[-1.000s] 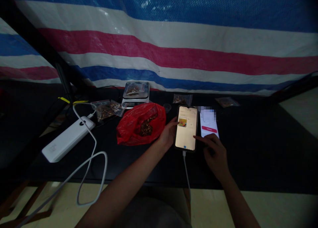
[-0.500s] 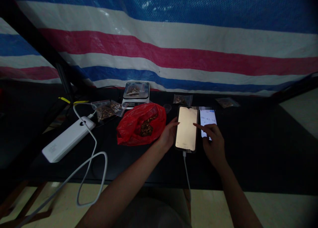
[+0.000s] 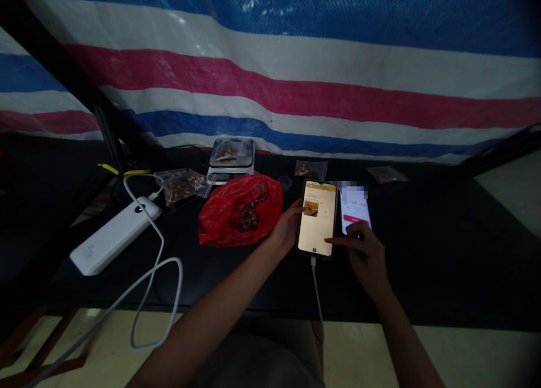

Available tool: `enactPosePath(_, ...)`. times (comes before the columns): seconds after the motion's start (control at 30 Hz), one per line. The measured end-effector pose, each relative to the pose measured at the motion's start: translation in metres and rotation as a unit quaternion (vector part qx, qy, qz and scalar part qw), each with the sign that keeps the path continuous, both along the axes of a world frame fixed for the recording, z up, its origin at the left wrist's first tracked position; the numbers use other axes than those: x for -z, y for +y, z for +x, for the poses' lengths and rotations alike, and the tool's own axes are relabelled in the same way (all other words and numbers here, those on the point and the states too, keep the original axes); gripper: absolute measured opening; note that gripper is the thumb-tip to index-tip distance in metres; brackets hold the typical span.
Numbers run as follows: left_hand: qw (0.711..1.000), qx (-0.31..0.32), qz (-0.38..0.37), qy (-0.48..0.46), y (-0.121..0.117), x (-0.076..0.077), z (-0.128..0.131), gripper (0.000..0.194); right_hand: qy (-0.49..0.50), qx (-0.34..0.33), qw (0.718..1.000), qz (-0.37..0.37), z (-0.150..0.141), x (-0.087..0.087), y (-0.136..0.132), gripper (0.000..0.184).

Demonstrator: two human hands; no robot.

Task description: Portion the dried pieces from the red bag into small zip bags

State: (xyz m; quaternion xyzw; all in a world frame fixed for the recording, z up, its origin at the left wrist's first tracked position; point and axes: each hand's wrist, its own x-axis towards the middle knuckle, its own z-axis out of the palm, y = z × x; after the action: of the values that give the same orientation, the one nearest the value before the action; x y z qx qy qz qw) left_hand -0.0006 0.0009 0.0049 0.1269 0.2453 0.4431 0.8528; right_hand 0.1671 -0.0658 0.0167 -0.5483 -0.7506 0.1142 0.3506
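Observation:
A smartphone (image 3: pixel 318 222) with a lit cream screen stands over the black table, a white cable plugged into its lower end. My left hand (image 3: pixel 288 227) grips its left edge, with the thumb lying on the screen. My right hand (image 3: pixel 367 258) holds nothing; its index finger stretches left to the lower right of that screen, while the other fingers bend. Behind the right hand lies a second phone (image 3: pixel 354 205) showing a timer, partly covered by the fingers. Left of my left hand rests a red plastic bag (image 3: pixel 220 213), its mouth open on small brown pieces.
A kitchen scale (image 3: pixel 231 154) at the back carries a small zip bag. Other zip bags of brown pieces (image 3: pixel 180 190) lie near it, with more (image 3: pixel 311 169) along the back. A white power bank (image 3: pixel 114 236) with a looping cable occupies the left side. Striped sheeting (image 3: pixel 270 67) hangs behind.
The held phone's screen went from nearly plain to a page with a small coloured picture. My right index finger moved down the screen. The second phone now shows a red button.

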Motion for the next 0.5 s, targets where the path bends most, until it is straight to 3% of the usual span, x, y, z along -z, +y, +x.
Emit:
enactPosePath(0.13, 1.0, 0.0, 0.006, -0.005, 0.0, -0.001, 0.0, 0.034, -0.019, 0.032, 0.999, -0.019, 0.001, 0.002, -0.003, 0.047)
enactPosePath(0.37, 1.0, -0.012, -0.008, 0.001, -0.001, -0.004, 0.0, 0.035, -0.122, 0.07, 0.99, -0.017, -0.007, 0.0, 0.018, 0.061)
enactPosePath(0.5, 1.0, 0.002, 0.007, -0.007, 0.0, -0.001, -0.001, 0.037, -0.094, 0.089, 0.992, 0.003, -0.009, -0.004, 0.019, 0.064)
